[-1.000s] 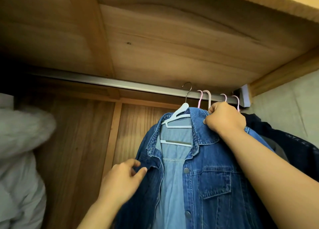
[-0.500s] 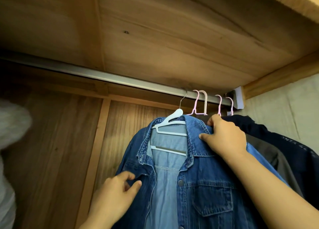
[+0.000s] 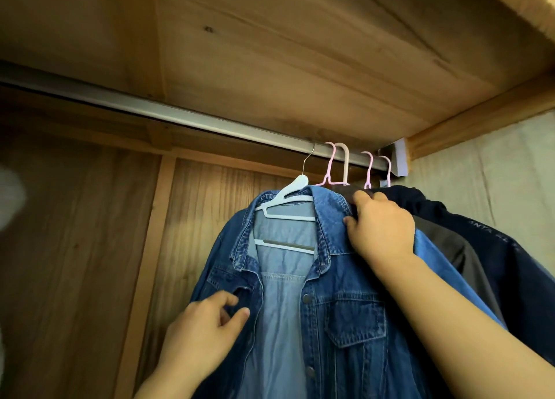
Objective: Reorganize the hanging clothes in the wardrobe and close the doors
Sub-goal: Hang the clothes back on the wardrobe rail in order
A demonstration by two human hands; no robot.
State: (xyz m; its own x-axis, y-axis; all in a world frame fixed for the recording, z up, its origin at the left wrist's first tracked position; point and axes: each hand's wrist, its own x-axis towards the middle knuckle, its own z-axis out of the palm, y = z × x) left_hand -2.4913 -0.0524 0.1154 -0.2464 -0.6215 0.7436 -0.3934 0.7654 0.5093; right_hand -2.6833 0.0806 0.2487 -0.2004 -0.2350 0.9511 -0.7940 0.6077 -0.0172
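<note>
**Denim jacket held at collar and front, hanging near the right end of the rail**

A dark blue denim jacket (image 3: 345, 308) hangs open-fronted on a white plastic hanger (image 3: 285, 202), whose thin metal hook sits over the grey metal rail (image 3: 180, 119) under the wardrobe's wooden top. The jacket has a pointed collar, metal buttons down the placket, a flapped chest pocket and a paler, washed blue inside (the hanger's two bars show across that lighter lining). The right hand (image 3: 381, 227) rests on the jacket's shoulder beside the collar, fingers curled over the fabric edge and gripping it. The left hand (image 3: 204, 332) is at the jacket's front panel lower down, thumb and forefinger loosely bent against the denim; whether they actually pinch it cannot be told. Just right of the jacket, four pink hanger hooks (image 3: 339, 164) crowd the rail up to its end bracket (image 3: 399, 161), carrying a grey garment (image 3: 456, 248) and a navy jacket (image 3: 486, 233) pressed close behind the denim one
</note>
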